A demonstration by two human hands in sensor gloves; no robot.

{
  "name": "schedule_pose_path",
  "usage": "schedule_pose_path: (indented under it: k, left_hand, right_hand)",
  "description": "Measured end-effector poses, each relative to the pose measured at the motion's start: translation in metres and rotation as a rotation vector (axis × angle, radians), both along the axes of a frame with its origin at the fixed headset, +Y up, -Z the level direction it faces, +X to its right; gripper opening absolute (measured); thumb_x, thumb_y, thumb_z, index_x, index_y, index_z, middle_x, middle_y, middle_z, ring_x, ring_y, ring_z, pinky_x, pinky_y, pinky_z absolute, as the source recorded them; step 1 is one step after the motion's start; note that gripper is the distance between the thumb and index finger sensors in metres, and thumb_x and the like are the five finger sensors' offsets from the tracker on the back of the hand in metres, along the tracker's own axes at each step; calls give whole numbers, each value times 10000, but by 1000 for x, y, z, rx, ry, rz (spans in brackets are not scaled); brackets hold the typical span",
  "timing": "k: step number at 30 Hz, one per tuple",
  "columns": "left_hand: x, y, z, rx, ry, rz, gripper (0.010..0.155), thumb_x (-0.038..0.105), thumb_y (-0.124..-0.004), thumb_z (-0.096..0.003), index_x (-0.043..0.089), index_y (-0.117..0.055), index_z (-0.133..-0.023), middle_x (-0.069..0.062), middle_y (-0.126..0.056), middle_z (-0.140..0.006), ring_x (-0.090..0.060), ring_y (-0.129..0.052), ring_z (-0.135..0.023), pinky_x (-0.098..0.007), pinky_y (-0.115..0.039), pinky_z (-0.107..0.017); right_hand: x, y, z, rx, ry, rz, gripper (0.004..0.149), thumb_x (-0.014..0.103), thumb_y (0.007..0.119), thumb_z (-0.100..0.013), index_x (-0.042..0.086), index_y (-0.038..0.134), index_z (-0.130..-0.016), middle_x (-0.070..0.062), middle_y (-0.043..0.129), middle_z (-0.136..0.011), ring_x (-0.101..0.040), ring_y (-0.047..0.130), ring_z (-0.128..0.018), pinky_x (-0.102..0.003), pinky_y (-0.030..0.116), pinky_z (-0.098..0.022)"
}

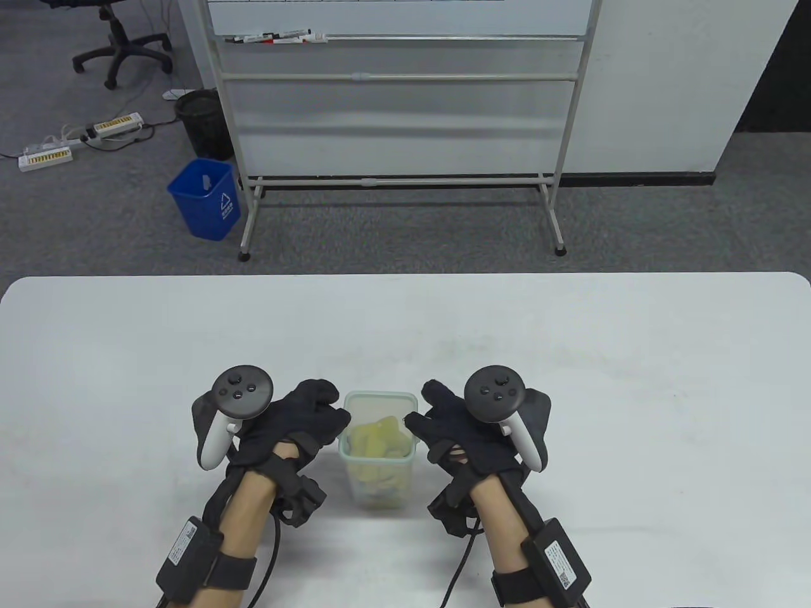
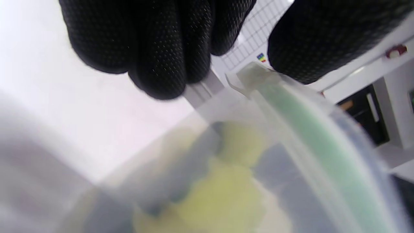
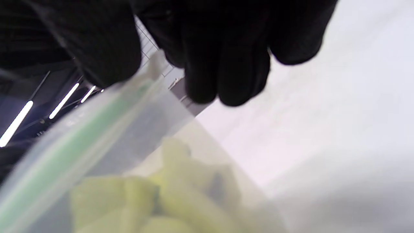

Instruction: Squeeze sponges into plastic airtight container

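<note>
Yellow sponges (image 1: 379, 439) inside clear green-rimmed container (image 1: 380, 494)

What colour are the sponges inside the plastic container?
Pale yellow sponges; the table view shows them best.

Container (image 1: 379, 472), lower centre of the table view: translucent frosted plastic, smooth, with a pale green rim band. Sponges (image 1: 379, 438) inside: yellow foam, matt, soft-looking. Gloves on left hand (image 1: 298, 424) and right hand (image 1: 459, 434): black knit cloth, matt; the dotted weave was clear on the fingers (image 2: 158, 45) at the top of the left wrist view. Trackers: smooth plastic, semi-gloss, dark grey over white. Tabletop (image 1: 570, 354): white, matt, faintly scuffed at centre.
</note>
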State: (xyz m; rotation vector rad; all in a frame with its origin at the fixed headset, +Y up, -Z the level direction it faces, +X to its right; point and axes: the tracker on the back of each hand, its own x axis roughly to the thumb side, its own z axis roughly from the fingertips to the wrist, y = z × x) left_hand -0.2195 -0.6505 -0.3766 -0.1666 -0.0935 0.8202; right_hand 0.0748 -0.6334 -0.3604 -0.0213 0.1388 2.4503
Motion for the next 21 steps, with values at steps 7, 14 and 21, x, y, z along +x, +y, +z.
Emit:
schedule_pose_path:
  k: [7, 14, 21]
  left_hand:
    - [9, 18, 9, 170, 36, -205, 638, 544, -901, -411, 289, -653, -940, -130, -704, -1011, -345, -839, -854, -510, -778, -619]
    - [13, 18, 10, 173, 27, -231, 433, 548, -877, -428, 237, -901, -729, -88, -916, -830, -310, -978, -689, -493, -848, -535]
    - [11, 15, 8, 133, 20, -214, 457, 560, -860, -438, 207, -919, -722, -96, -943, -798, -311, -998, -654, -490, -858, -519]
  right_hand:
    - [-11, 11, 11, 161, -55, 194, 738, 528, 889, -433, 210, 624, -1044, -97, 732, -1043, -360, 843, -869, -562, 640, -683]
    - [-14, 9, 10, 131, -31, 172, 512, 509, 864, -456, 196, 879, -861, -79, 915, -875, -324, 945, -742, -525, 711, -626]
    - [-8, 5, 6, 75, -23, 104, 528, 523, 861, -454, 180, 889, -854, -88, 929, -859, -327, 954, -725, -526, 717, -618]
